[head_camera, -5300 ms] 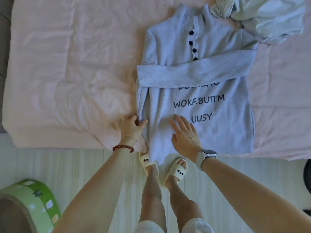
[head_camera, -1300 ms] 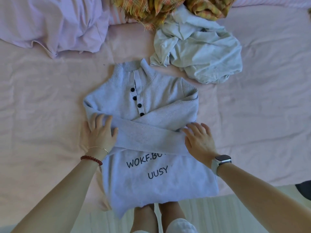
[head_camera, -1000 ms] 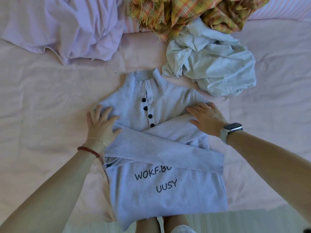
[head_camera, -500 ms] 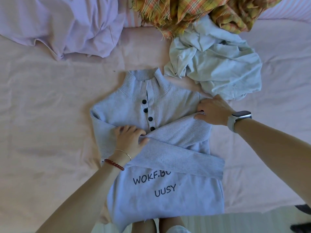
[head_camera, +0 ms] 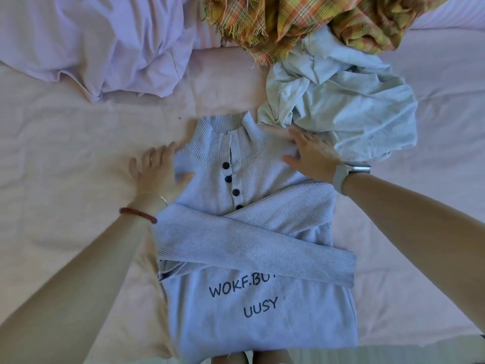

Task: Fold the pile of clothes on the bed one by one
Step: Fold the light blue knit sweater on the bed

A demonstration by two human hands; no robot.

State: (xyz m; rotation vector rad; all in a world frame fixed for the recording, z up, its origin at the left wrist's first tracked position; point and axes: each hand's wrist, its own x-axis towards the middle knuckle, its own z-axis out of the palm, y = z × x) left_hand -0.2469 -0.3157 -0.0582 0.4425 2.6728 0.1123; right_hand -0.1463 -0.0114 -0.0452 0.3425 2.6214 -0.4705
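Centrally, a pale blue sweater [head_camera: 252,232] lies face up on the pink bed sheet [head_camera: 65,153], collar toward the far side, hem hanging over the near edge. Both ribbed sleeves cross the chest above the printed lettering. Left hand [head_camera: 157,172], fingers spread and flat, presses the sweater's left shoulder; a red bead bracelet [head_camera: 138,215] circles its wrist. Right hand [head_camera: 312,156], likewise flat, rests on the right shoulder; its wrist bears a grey watch [head_camera: 350,174]. Far right: a crumpled light blue garment [head_camera: 341,106], touching a plaid fringed cloth [head_camera: 288,19]. Far left: a lilac garment [head_camera: 99,43].
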